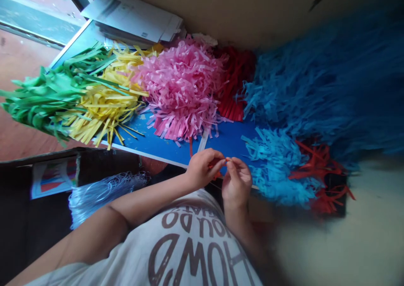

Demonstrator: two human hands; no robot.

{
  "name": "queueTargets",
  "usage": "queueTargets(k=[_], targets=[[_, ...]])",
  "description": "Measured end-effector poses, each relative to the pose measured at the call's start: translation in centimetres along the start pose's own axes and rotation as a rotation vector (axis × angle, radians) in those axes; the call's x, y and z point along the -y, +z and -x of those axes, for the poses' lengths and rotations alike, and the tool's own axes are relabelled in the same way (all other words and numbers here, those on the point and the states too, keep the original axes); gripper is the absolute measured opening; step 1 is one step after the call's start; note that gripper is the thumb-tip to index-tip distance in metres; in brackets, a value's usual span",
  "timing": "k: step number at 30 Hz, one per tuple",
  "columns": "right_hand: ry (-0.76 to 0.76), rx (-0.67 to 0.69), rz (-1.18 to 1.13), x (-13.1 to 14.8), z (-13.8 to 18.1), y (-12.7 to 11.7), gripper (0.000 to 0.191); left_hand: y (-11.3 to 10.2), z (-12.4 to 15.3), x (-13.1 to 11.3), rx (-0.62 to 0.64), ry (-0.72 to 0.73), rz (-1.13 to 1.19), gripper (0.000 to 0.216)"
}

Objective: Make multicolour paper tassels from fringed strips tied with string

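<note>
My left hand [203,166] and my right hand [237,181] meet in front of my shirt, near the front edge of the blue table [172,149]. Between their fingertips is a thin orange-red paper strip [227,160], pinched from both sides; most of it is hidden by the fingers. More orange-red shows under my left palm. Just beyond the hands lies a fluffy heap of pink paper fringe [184,84]. Light blue fringe [277,164] lies to the right of my right hand, with red-orange strips [318,162] beside it.
Green fringe [59,92] and yellow fringe [104,101] cover the table's left part. Dark red fringe [235,82] and a large blue heap [315,80] fill the right. Papers [135,17] are stacked against the wall. Pale plastic string [104,195] hangs at the lower left.
</note>
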State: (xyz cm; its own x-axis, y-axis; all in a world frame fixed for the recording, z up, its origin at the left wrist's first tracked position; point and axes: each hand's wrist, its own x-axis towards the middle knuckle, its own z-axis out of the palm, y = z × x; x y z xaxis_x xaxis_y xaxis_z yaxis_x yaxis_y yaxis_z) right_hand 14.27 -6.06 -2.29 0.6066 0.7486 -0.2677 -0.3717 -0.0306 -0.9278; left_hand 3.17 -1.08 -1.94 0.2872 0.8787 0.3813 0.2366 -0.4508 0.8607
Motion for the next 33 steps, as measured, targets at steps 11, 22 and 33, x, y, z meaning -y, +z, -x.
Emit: queueTargets(k=[11, 22, 33], targets=[[-0.134, 0.076, 0.129, -0.1, -0.1, -1.4, 0.018, -1.2, -0.3, -0.7, 0.180, 0.036, 0.127, 0.009], [-0.262, 0.327, 0.245, 0.4, -0.9, -3.1, 0.008, -2.2, -0.4, -0.8, 0.199, 0.121, -0.003, 0.011], [-0.453, 0.387, 0.477, 1.9, -0.6, -3.7, 0.011, -2.6, -1.1, -1.4, 0.322, 0.079, 0.038, 0.010]])
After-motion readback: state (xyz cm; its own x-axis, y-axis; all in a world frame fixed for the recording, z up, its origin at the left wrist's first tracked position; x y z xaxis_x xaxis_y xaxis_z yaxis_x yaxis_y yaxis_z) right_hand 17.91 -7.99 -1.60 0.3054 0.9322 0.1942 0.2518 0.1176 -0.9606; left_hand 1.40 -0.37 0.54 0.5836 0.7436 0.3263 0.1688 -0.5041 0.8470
